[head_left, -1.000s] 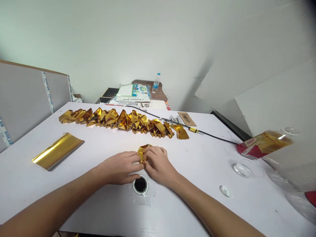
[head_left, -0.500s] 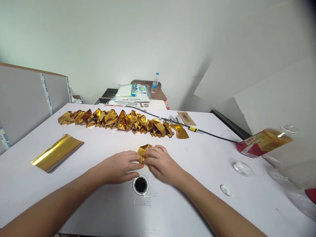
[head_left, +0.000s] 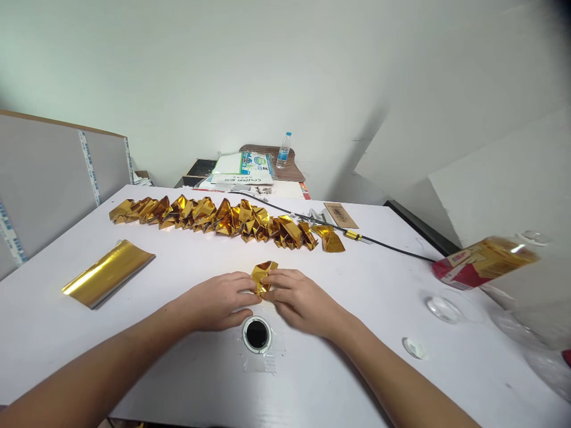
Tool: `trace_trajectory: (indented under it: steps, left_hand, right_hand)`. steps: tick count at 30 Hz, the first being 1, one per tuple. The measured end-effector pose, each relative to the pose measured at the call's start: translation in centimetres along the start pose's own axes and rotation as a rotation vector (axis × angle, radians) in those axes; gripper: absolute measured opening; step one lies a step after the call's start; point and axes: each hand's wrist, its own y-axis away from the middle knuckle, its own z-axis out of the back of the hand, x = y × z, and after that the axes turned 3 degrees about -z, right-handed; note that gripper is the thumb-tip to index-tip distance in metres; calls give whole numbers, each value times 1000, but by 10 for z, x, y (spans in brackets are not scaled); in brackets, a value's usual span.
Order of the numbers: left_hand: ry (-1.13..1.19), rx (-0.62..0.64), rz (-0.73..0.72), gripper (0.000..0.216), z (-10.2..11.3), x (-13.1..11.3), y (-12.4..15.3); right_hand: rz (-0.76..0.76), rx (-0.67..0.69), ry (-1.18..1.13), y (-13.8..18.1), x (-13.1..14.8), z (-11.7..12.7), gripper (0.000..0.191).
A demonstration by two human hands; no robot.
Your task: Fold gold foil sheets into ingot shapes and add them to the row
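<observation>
two bare hands meet over one small folded piece of gold foil [head_left: 263, 272], which lies on the tabletop [head_left: 178, 380] straight ahead of the person; its near and right parts are covered by fingers, so its full shape cannot be made out. the left hand [head_left: 220, 300] has its fingertips at the piece's left edge, and the right hand [head_left: 301, 300] lays its fingers over the right side; i cannot tell whether either is pinching the foil or only pressing on it. both forearms are cut off by the frame. just nearer than the piece sits a round black disc [head_left: 257, 334] in a white rim, with clear tape [head_left: 261, 364] about it, its outline hard to follow. farther off, a long row of folded gold pieces [head_left: 203, 217] overlaps so much that they cannot be counted. a black cable [head_left: 392, 248] slants behind that row toward a red-labelled bottle [head_left: 486, 261], smeared and stretched near the right side. flat gold sheets [head_left: 109, 273] lie well apart at left.
</observation>
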Motion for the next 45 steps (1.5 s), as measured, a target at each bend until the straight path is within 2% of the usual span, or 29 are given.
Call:
trace_trajectory:
  steps: [7, 12, 17, 23, 31, 38, 45]
  left_hand:
    - [-45, -9, -2, 16, -3, -2, -2]
    - [13, -10, 32, 15, -2, -3, -1]
    - [84, -2, 71, 18, -1, -2, 0]
    - [7, 20, 53, 16, -2, -2, 0]
    - [-97, 37, 16, 21, -4, -4, -3]
    - [-11, -4, 34, 27, -4, 0, -1]
    - [-50, 17, 56, 25, -2, -3, -3]
  right_hand:
    - [5, 13, 45, 0, 3, 1, 39]
    - [-5, 35, 54, -1, 6, 3, 38]
    - [-16, 30, 63, -2, 12, 7, 29]
    - [-29, 51, 56, -1, 13, 7, 22]
    - [-14, 56, -55, 3, 2, 5, 27]
    - [-34, 45, -16, 4, 2, 3, 28]
    - [-36, 14, 65, -1, 2, 8, 27]
